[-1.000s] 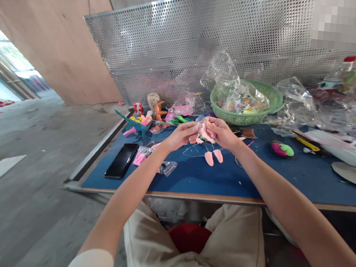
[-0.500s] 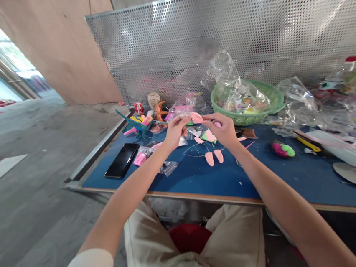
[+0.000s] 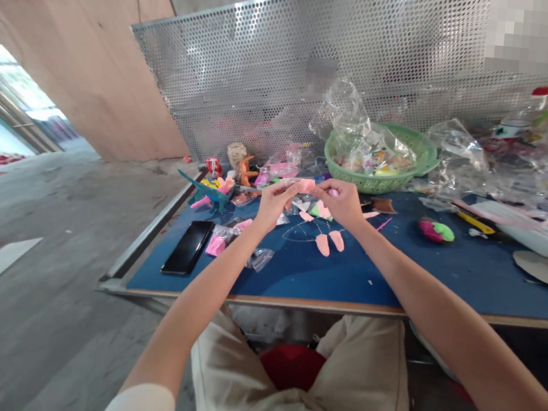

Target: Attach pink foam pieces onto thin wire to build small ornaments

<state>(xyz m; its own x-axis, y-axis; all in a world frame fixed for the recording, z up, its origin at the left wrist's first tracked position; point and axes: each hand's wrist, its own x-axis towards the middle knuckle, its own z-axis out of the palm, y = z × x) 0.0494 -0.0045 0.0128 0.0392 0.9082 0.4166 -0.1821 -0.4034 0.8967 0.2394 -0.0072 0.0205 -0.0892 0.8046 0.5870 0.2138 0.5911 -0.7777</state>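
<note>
Between my two hands, above the blue table (image 3: 354, 278), is a pink clay-like piece (image 3: 306, 186). My left hand (image 3: 276, 200) pinches its left end and my right hand (image 3: 340, 201) pinches its right end. A small pinkish lump (image 3: 334, 192) shows at the fingers of my right hand. Below the hands, two flat pink ovals (image 3: 322, 244) lie side by side near thin looped wire (image 3: 295, 236). Just under my fingers are a green and pink piece (image 3: 322, 211) and small plastic bags.
A black phone (image 3: 187, 247) and a teal holder (image 3: 213, 193) are at the left. Behind stands a green basket (image 3: 376, 182) with plastic bags, against a perforated metal panel (image 3: 268, 69). A magenta and green lump (image 3: 436, 231) and a yellow cutter (image 3: 474, 221) lie right.
The pink piece has changed from a curved shape to a straighter, shorter-looking one between my fingers. My left hand has turned slightly, its fingers now stretched further along the piece.
</note>
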